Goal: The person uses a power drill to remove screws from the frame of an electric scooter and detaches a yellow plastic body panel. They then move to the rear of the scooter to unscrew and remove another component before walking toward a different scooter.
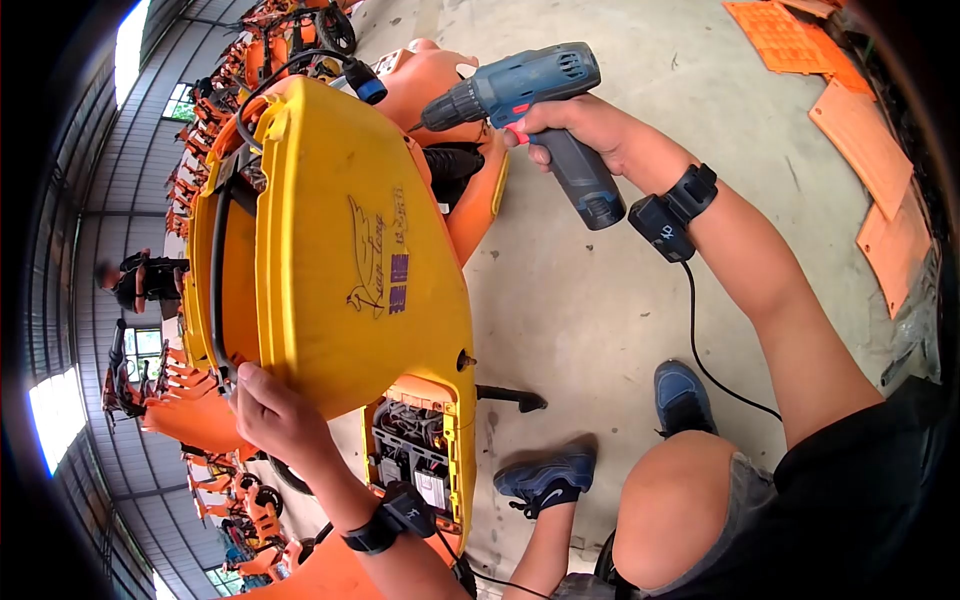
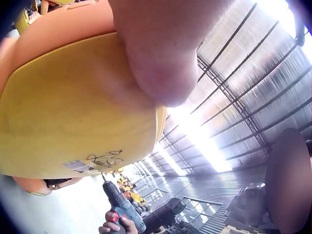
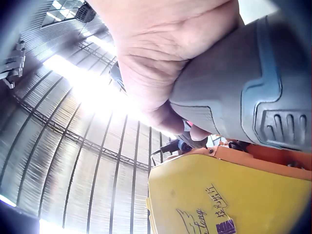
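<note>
In the head view my right hand (image 1: 592, 128) grips a blue-black cordless drill (image 1: 505, 90) by its handle, its bit pointing left over the scooter's orange bodywork. The right wrist view shows the drill body (image 3: 234, 87) large beside my palm. My left hand (image 1: 280, 418) holds the lower left edge of a large yellow body panel (image 1: 410, 275), fingertips at the rim near a black tube (image 1: 219, 280). Printed lettering and a bird drawing mark the panel. In the left wrist view that hand (image 2: 163, 63) overlaps the panel's edge, its fingertips hidden.
Below the panel, an open compartment (image 1: 410, 450) shows wiring and modules. A black stand (image 1: 512, 398) sticks out to the right. A dark connector on a cable (image 1: 366, 84) hangs above the panel. Orange panels (image 1: 865, 150) lie on the floor at right. A person (image 1: 150, 280) stands far left.
</note>
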Motion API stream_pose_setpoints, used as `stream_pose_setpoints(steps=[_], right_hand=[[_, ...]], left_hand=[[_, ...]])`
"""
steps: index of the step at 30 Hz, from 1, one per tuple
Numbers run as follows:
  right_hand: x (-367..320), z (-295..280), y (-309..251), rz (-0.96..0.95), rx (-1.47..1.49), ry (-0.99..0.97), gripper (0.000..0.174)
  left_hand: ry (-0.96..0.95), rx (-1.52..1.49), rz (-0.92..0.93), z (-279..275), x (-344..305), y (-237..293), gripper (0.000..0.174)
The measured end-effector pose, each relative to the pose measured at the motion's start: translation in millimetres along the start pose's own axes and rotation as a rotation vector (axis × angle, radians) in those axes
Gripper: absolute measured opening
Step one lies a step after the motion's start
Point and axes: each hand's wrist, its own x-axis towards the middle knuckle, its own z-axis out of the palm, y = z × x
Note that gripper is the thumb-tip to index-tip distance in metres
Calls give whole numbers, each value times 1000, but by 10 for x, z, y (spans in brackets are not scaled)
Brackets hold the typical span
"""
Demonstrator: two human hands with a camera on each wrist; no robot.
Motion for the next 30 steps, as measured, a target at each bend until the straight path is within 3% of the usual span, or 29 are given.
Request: stream_pose_setpoints(steps=[30], right_hand=[[-41, 57, 69, -33, -11, 17, 30]], left_hand=[[46, -45, -19, 32, -5, 26, 48]])
